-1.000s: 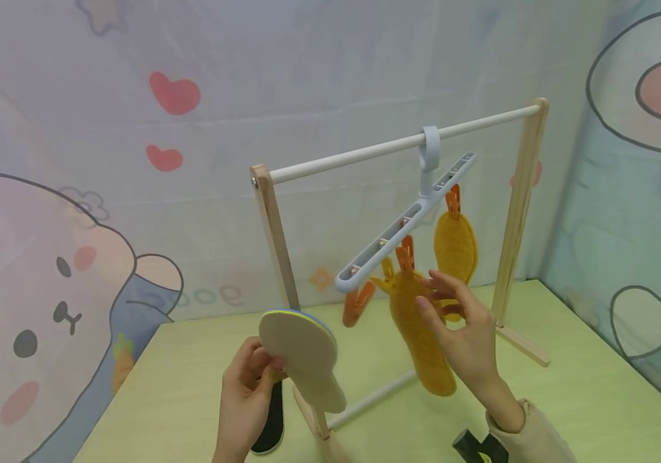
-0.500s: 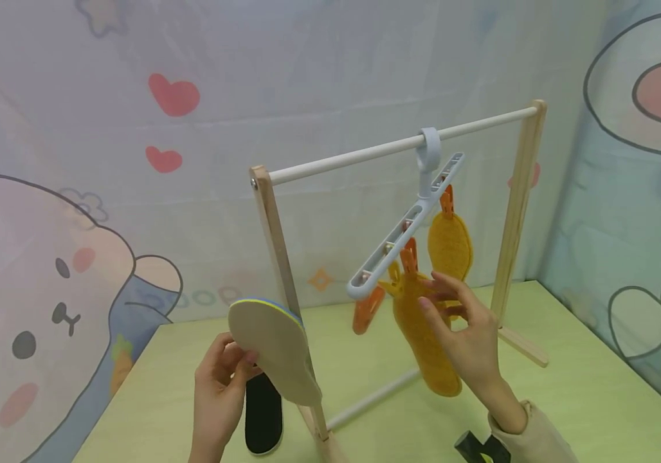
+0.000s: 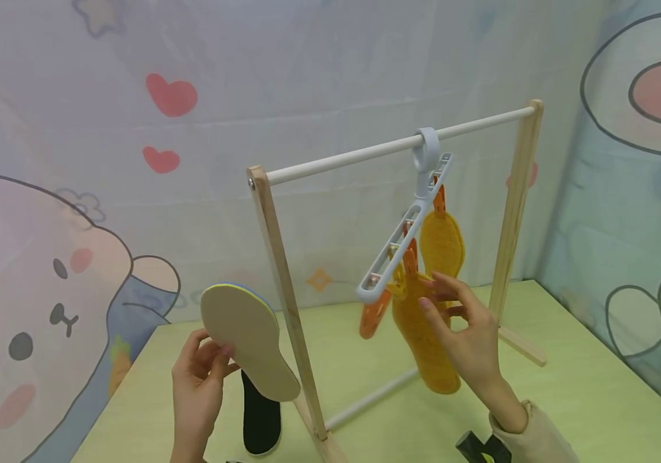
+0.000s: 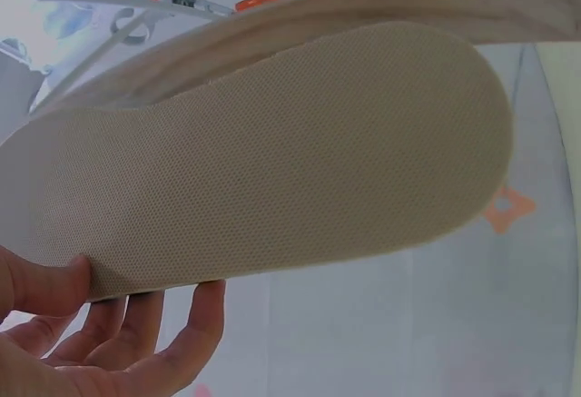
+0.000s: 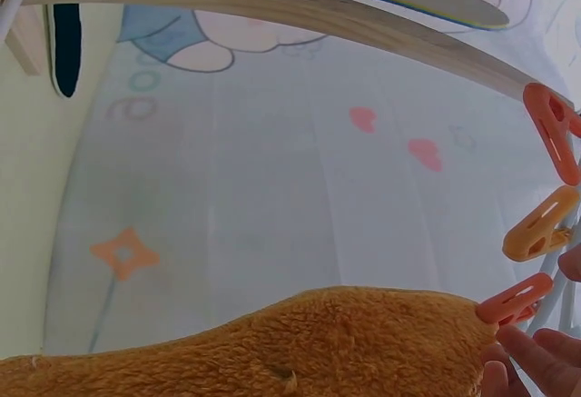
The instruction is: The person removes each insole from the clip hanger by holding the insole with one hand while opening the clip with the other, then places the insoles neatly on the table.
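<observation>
My left hand (image 3: 199, 389) pinches a beige insole (image 3: 246, 341) by its edge, thumb on the mesh face and fingers behind, as the left wrist view shows. The insole has a thin blue and yellow rim and is tilted left of the rack. My right hand (image 3: 469, 328), thumb and fingers apart, is beside the top of a fuzzy mustard insole (image 3: 425, 350). In the right wrist view its fingertips are right at an orange clip (image 5: 516, 299) on that insole. The clip hangs from a pale blue hanger (image 3: 391, 257); a second mustard insole (image 3: 442, 244) hangs farther back.
The hanger hooks over the white rod (image 3: 342, 159) of a wooden rack (image 3: 284, 283). Unloaded orange (image 3: 374, 314) and yellow (image 5: 541, 224) clips hang near its front end. A black insole (image 3: 261, 418) lies on the table beside the rack's left foot. A black object (image 3: 483, 447) is at the front.
My left hand has carried the beige insole left and slightly up, uncovering more of the black insole. The hanger's near end has swung right. My right hand has barely moved.
</observation>
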`<state>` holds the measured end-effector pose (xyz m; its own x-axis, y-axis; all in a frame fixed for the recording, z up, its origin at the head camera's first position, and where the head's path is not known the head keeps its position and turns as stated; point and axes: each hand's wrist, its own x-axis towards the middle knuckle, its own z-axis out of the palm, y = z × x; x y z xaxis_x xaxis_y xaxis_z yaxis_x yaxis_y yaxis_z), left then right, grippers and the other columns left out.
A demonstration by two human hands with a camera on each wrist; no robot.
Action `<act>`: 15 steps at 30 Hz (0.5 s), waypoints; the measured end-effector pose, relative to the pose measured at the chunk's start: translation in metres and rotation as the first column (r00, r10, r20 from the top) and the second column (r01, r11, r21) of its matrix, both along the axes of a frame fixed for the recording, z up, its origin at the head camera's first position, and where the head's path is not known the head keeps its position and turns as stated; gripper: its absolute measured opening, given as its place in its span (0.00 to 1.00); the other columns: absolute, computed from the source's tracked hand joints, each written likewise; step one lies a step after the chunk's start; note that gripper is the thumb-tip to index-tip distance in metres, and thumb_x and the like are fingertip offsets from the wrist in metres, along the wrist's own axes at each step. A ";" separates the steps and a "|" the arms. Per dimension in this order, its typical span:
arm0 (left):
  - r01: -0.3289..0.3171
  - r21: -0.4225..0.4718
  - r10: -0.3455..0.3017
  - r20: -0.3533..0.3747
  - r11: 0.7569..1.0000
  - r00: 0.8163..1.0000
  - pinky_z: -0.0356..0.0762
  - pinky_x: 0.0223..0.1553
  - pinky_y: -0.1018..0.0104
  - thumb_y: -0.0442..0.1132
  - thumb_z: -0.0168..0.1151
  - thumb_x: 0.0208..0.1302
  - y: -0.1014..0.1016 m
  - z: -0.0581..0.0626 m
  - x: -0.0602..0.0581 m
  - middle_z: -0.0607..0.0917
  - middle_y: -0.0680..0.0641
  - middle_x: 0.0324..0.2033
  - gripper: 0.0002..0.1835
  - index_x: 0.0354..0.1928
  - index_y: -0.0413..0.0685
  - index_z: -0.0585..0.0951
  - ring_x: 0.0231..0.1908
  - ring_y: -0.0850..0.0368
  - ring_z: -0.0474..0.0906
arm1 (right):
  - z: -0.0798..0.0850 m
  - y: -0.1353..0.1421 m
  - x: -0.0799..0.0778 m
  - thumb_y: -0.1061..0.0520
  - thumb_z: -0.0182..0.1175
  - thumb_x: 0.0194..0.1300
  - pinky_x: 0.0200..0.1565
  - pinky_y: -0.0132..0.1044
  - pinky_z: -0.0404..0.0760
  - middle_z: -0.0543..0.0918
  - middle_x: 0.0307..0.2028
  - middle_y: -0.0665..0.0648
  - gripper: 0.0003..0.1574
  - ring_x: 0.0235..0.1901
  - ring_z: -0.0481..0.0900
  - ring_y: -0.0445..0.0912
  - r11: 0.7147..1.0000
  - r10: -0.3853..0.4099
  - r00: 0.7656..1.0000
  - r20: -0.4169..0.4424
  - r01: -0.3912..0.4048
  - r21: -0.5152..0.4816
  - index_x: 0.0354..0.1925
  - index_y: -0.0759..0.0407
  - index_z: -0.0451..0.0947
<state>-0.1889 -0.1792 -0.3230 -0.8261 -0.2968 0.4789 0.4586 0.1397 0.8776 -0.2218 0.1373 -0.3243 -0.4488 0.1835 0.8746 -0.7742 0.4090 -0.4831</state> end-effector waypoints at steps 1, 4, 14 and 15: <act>-0.008 -0.002 0.008 0.002 1.000 1.000 0.80 0.29 0.70 0.21 0.53 0.57 -0.002 0.000 -0.001 0.82 0.58 0.24 0.10 0.40 0.36 0.73 0.25 0.64 0.79 | 0.000 0.000 0.000 0.75 0.63 0.45 0.29 0.20 0.73 0.82 0.34 0.66 0.26 0.36 0.77 0.32 1.000 -0.001 1.000 0.003 0.001 0.000 0.47 0.69 0.75; -0.032 -0.013 0.032 0.020 0.999 0.999 0.80 0.29 0.71 0.23 0.54 0.57 -0.006 -0.001 -0.005 0.82 0.59 0.24 0.10 0.42 0.37 0.73 0.27 0.65 0.79 | 0.000 0.000 0.000 0.75 0.63 0.45 0.29 0.20 0.73 0.81 0.34 0.66 0.26 0.36 0.77 0.32 1.000 -0.004 1.000 0.004 0.004 0.000 0.47 0.69 0.75; -0.082 -0.006 0.083 0.113 0.997 0.990 0.80 0.26 0.72 0.26 0.54 0.59 -0.017 -0.012 -0.025 0.81 0.62 0.24 0.12 0.45 0.38 0.72 0.27 0.68 0.79 | -0.003 0.001 -0.002 0.75 0.63 0.45 0.29 0.20 0.74 0.82 0.34 0.66 0.26 0.35 0.77 0.32 1.000 -0.008 1.000 -0.002 0.008 0.005 0.47 0.69 0.75; -0.083 -0.016 0.084 0.119 0.996 0.989 0.80 0.25 0.72 0.26 0.54 0.59 -0.018 -0.014 -0.027 0.81 0.62 0.24 0.12 0.46 0.38 0.72 0.27 0.68 0.79 | -0.003 0.002 -0.002 0.75 0.63 0.45 0.29 0.20 0.73 0.82 0.34 0.66 0.26 0.35 0.77 0.32 1.000 -0.009 1.000 -0.002 0.009 0.005 0.47 0.69 0.75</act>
<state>-0.2160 -0.1969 -0.3366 -0.8503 -0.3626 0.3815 0.3366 0.1825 0.9238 -0.2243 0.1390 -0.3274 -0.4452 0.1830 0.8765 -0.7717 0.4182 -0.4792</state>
